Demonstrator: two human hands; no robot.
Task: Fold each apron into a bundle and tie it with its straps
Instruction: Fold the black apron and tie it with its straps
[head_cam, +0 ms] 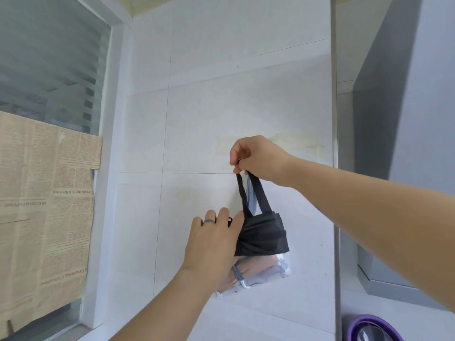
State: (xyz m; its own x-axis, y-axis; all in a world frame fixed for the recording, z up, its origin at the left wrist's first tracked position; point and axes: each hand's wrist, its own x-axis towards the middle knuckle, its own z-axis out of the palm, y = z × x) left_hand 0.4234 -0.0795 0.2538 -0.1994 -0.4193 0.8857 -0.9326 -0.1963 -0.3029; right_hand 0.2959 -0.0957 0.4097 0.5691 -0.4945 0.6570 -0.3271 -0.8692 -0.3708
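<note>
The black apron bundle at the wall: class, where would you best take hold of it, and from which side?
Grip the strap loop at its top, from above, as the right hand does: the black apron bundle hangs below it. The left hand steadies its left side.

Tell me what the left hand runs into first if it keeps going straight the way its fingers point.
Most likely the white tiled wall. The left hand already rests against the black apron bundle, its fingers pointing up and away; nothing else shows ahead, though depth is unclear.
</note>
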